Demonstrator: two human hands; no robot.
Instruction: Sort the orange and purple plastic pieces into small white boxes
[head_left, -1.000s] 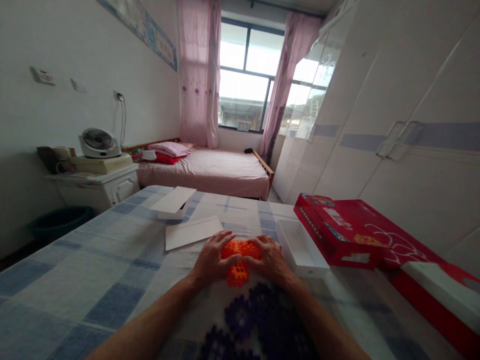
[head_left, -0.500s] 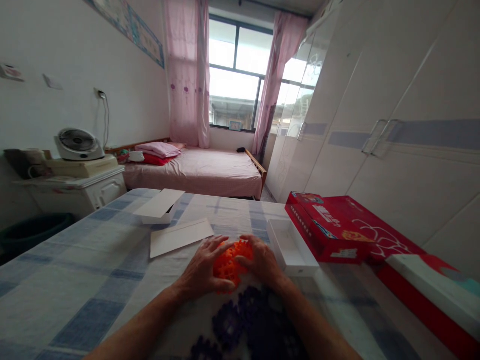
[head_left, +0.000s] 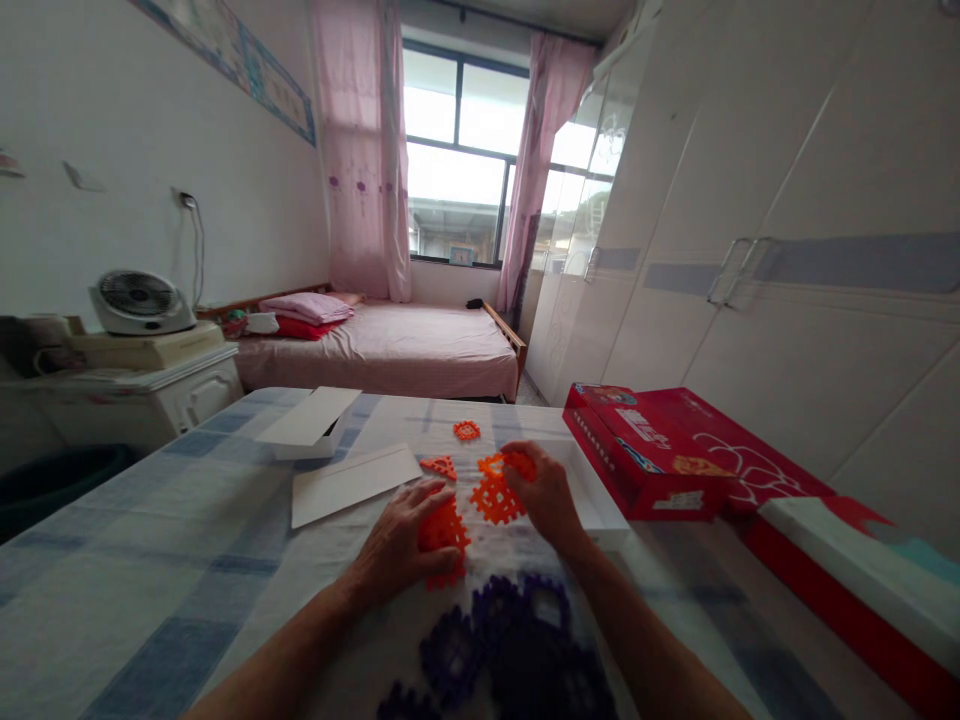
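My left hand (head_left: 397, 540) lies on the table over a cluster of orange plastic building pieces (head_left: 442, 535), fingers curled around them. My right hand (head_left: 544, 495) holds more orange pieces (head_left: 499, 495) a little farther out, beside the white tray. A small orange triangle (head_left: 440, 466) and an orange round piece (head_left: 466, 430) lie loose beyond the hands. Dark purple pieces (head_left: 502, 640) lie in a pile between my forearms, close to me.
A shallow white box tray (head_left: 600, 505) sits right of my right hand; red gift boxes (head_left: 660, 450) lie beyond it. A white card (head_left: 352, 482) and a white box with lid (head_left: 311, 425) lie at left. The checked tablecloth (head_left: 187, 500) covers the table; a bed (head_left: 390, 350) stands behind.
My hands were pressed together over one orange clump; now they have drawn apart, the orange pieces are spread out, and two small pieces lie loose farther out. The view shifted left.
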